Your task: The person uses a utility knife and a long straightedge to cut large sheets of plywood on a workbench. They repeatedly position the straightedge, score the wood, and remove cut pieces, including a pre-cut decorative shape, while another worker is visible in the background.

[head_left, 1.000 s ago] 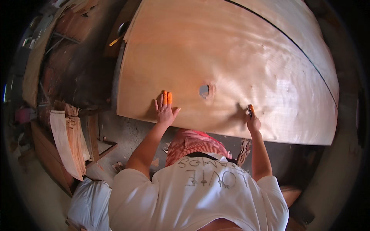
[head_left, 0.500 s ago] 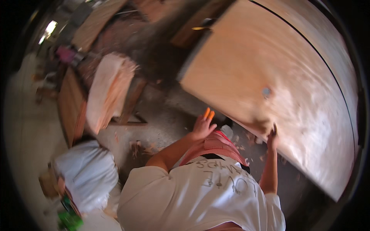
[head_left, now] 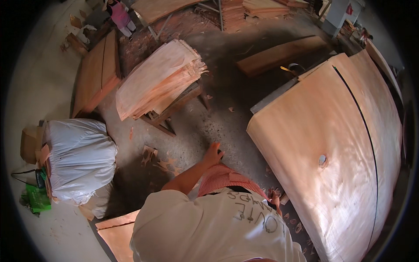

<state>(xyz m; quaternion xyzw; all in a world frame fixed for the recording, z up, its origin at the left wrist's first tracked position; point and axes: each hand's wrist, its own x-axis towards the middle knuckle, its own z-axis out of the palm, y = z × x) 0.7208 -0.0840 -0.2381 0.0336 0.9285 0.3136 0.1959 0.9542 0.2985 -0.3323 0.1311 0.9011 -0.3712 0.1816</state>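
Observation:
My left hand [head_left: 213,154] hangs in front of my body above the concrete floor. Its thumb stands apart from the fingers, and nothing shows in it. My right hand [head_left: 275,199] is low by my right hip, near the edge of a large stack of wood veneer sheets [head_left: 314,118]. A gap separates it from the stack. Its fingers are small and partly hidden, so what they hold, if anything, cannot be made out. The top sheet has a small hole and a dark line running along it.
Ahead to the left, a pile of veneer [head_left: 157,78] rests on a wooden stand, beside a board stack [head_left: 94,76]. A white sack [head_left: 80,153] and green bag [head_left: 38,197] are at left. Wood scraps [head_left: 168,163] litter the floor. A person in pink [head_left: 120,16] stands far off.
My view has swung, so the large veneer stack sits farther right. My right hand has come away from its edge and dropped to my side. My left hand has drawn its fingers in somewhat.

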